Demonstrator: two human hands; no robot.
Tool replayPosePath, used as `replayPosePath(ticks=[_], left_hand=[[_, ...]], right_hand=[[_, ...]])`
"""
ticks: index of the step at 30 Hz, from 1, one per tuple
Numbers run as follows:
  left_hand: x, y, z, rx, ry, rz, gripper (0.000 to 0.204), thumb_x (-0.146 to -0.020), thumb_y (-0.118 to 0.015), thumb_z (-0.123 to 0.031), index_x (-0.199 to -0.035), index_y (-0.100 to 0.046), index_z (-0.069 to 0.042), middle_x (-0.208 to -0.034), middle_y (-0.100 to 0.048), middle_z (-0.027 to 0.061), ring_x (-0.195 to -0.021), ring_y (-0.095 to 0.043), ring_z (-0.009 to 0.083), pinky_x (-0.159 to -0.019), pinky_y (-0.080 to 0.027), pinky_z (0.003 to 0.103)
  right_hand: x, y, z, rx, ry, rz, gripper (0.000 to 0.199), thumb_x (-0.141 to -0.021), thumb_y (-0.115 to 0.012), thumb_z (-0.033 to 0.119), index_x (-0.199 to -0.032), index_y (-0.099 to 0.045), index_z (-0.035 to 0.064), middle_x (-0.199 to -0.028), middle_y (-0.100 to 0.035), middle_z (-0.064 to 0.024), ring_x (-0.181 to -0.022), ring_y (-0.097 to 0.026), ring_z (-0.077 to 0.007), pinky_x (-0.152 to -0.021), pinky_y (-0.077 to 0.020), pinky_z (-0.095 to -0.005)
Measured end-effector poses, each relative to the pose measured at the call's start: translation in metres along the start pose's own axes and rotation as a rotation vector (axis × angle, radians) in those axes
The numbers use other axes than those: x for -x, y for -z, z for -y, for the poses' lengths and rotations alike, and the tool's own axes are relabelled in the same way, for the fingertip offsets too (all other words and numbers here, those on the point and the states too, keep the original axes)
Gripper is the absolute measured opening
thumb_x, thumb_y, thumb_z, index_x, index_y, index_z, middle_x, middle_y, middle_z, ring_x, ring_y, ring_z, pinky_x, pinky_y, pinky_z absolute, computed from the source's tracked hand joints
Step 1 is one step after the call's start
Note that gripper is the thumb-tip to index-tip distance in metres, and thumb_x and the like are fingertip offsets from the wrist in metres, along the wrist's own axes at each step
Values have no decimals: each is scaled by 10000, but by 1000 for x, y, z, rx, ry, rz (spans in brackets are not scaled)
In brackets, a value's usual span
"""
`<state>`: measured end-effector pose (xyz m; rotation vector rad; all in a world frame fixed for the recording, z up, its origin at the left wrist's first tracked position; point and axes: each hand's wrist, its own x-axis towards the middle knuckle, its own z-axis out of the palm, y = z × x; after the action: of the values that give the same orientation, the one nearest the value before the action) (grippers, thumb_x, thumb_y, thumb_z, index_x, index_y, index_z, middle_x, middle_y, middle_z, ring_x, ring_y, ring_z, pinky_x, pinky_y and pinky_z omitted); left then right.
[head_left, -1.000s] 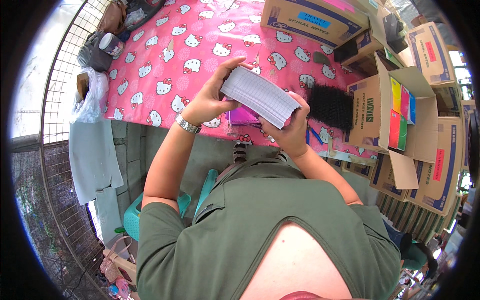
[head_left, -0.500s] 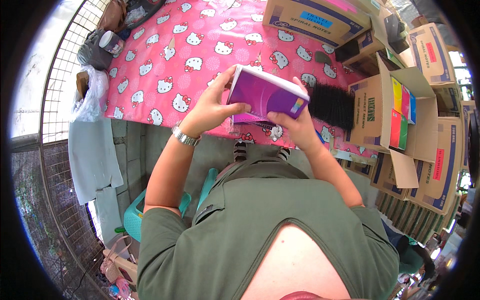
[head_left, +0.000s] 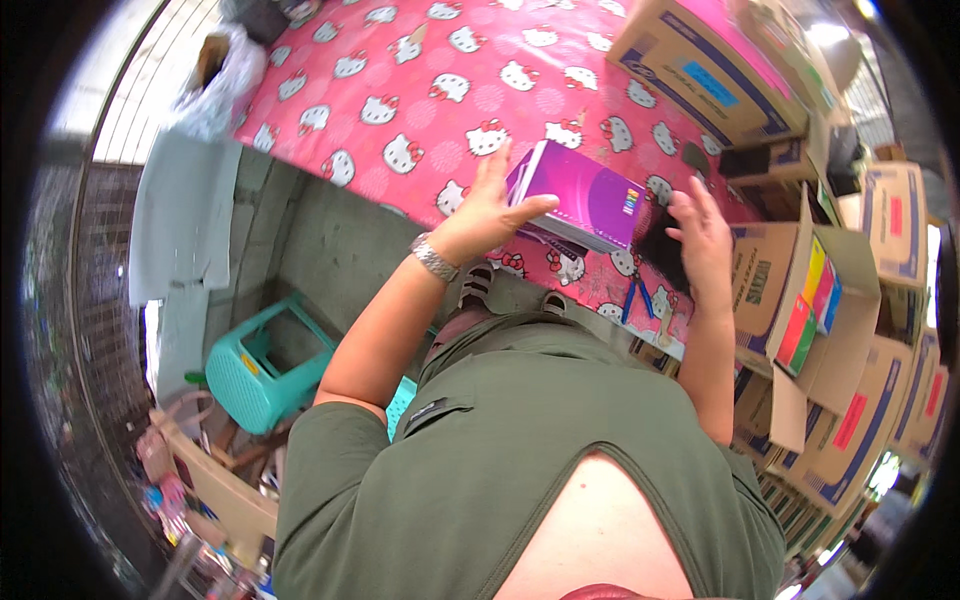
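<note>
A thick stack of purple-covered notebook sheets (head_left: pixel 590 195) rests on the pink patterned table, a row of punched holes along its near edge. Beneath its near side another dark purple piece (head_left: pixel 552 241) pokes out. My left hand (head_left: pixel 483 212), with a metal watch at the wrist, is at the stack's left end; its fingers are spread and the thumb reaches over the cover. Whether it presses on the stack I cannot tell. To the right, my right hand (head_left: pixel 703 235) is raised apart from the stack, fingers loosely spread and holding nothing. Blue-handled pliers (head_left: pixel 637 298) lie near the table's front edge.
A dark bristly heap of black coils (head_left: pixel 662 248) lies beside my right hand. Cardboard boxes (head_left: pixel 705 75) stand at the back right; an open box (head_left: pixel 765 285) holds colourful small pads. A teal stool (head_left: pixel 255 370) is on the floor at left, below a plastic bag (head_left: pixel 222 85).
Both hands held the purple stack up before; now it sits on the table. My right hand has let go and moved right. My left hand has opened. The view has shifted.
</note>
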<state>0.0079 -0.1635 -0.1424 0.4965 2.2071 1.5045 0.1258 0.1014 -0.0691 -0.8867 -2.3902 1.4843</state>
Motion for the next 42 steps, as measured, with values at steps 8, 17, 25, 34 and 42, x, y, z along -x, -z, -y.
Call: replayPosePath(ticks=[8,17,25,34,42], left_hand=[[219,35,279,-325,530,-736,615,-878,-723,-290,-1387,-497,-29,-1299,-594,232,-1147,-595,385,-978,-487,455],[350,-138,334,-953,1176,814,709,-908,-606,-514,-1531,-406,-241,-1674,-172,-14,-1545,39,354,-1120,27,774],[296,-153,344,-949,1335,870,462,-923,-588,-386,-1371,-622,-280,-1634,-306,3,-1509,169,435,-1036,109,840],[119,-206,333,-690,1072,731,502,-915,-602,-319,-1413,-578,-261,-1613,-350,22,-1544,-99,331,-1044,61,844],[85,-186,419,-555,982,618,534,-948,-530,-457,-1408,-569,-189,-1559,-434,54,-1499,-263,345,-1136,-107,688]], right_hand=[[9,16,-205,640,347,280,576,-899,-699,250,-1388,-512,8,-1408,-524,-213,-1336,-478,-372,-1113,-374,-458],[39,8,-305,1145,407,843,1029,-850,-678,577,-1619,-79,245,-1663,113,-194,-1497,110,-509,-1088,-99,-786],[37,7,-325,1053,406,864,1071,-834,-690,591,-1618,-37,265,-1654,173,-177,-1474,176,-526,-1052,-10,-813],[32,6,-368,1080,425,827,1011,-840,-613,659,-1611,-54,322,-1656,165,-173,-1465,161,-548,-1024,-12,-841],[37,1,-345,927,247,902,887,-889,-542,654,-1604,-106,361,-1662,143,-155,-1468,144,-550,-1025,28,-841]])
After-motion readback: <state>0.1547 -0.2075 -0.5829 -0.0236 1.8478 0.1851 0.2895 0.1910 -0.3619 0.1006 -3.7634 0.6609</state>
